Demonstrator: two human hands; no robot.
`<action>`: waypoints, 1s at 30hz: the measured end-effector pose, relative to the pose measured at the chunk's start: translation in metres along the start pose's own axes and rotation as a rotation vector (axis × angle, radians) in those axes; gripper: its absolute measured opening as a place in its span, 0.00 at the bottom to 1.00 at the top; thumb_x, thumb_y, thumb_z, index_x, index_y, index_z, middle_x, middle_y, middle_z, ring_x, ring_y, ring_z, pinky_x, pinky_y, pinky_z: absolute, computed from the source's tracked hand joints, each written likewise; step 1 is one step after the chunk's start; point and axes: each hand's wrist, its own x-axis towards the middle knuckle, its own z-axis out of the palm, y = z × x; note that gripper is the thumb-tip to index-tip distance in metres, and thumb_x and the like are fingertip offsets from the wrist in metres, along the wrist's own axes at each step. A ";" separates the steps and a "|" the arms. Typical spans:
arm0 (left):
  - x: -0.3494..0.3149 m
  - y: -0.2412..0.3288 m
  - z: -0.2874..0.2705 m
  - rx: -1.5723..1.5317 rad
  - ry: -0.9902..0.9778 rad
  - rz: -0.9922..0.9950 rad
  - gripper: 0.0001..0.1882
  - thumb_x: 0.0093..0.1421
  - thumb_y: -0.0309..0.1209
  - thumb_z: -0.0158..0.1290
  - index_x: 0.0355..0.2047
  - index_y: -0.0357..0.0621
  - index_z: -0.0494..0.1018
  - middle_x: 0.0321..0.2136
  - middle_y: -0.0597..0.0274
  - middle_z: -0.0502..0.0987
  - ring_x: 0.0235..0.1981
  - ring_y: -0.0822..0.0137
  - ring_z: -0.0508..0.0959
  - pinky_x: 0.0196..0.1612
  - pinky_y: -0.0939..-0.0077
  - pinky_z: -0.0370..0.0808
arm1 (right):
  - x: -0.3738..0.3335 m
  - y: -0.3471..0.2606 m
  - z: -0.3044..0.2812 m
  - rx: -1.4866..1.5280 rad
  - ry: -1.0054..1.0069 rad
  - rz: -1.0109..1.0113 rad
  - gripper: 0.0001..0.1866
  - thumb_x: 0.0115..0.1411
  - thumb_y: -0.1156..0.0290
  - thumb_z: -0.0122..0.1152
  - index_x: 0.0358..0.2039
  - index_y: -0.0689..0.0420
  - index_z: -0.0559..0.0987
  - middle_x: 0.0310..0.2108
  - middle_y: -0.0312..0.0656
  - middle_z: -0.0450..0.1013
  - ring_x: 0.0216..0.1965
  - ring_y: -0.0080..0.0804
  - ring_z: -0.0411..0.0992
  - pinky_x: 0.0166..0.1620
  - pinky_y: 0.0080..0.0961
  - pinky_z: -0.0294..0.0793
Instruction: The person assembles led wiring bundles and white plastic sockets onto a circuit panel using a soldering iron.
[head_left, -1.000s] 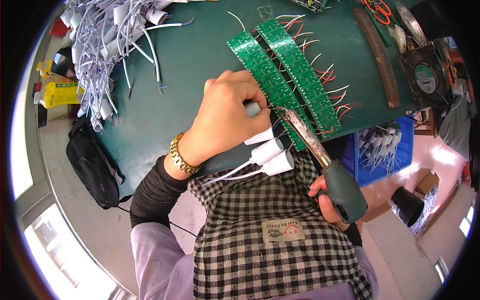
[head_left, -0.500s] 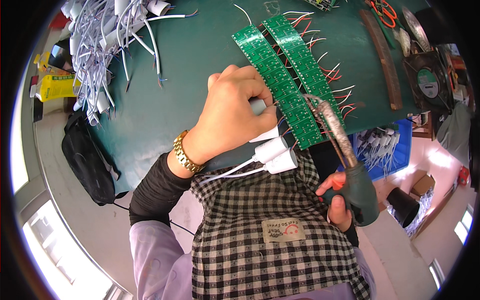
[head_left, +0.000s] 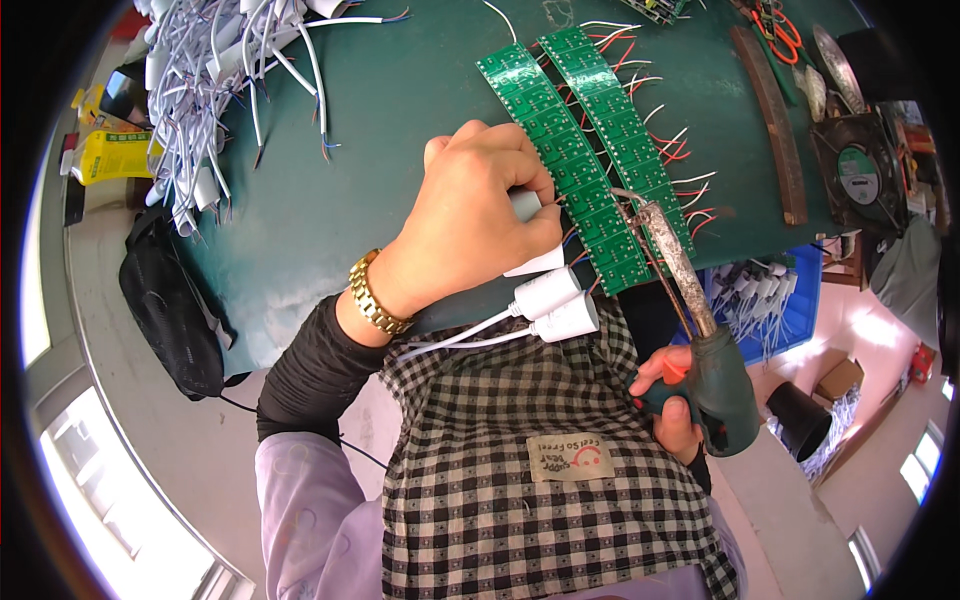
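My left hand (head_left: 480, 205), wearing a gold watch, is closed on a white plastic cylinder (head_left: 525, 206), mostly hidden by the fingers. Its fingertips are at the left edge of a green circuit board strip (head_left: 570, 150), where a thin wire reaches the board. A second green strip (head_left: 625, 130) lies alongside, with red and white wires along its right edge. My right hand (head_left: 675, 405) grips a dark green soldering gun (head_left: 725, 390), fingers around its red trigger. The gun's bent tip is over the nearer strip. Two white cylinders (head_left: 562, 318) with cables hang by wires at the near end.
A pile of white cabled cylinders (head_left: 190, 100) covers the far left of the green table (head_left: 370, 120). On the right are a brown bar (head_left: 770, 130), orange-handled pliers (head_left: 787, 40) and a small fan (head_left: 858, 172). A blue bin (head_left: 808, 290) of similar parts stands below.
The view has shifted slightly, so the table things sit a little to the right. Both hands keep their hold, and the soldering tip stays by the near strip.
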 end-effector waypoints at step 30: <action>-0.002 -0.003 -0.007 -0.087 -0.050 -0.039 0.05 0.43 0.25 0.56 0.20 0.43 0.71 0.25 0.68 0.72 0.31 0.65 0.69 0.40 0.72 0.62 | 0.008 0.000 0.000 0.026 -0.049 -0.058 0.28 0.56 0.54 0.59 0.47 0.64 0.68 0.36 0.49 0.70 0.29 0.29 0.71 0.33 0.25 0.73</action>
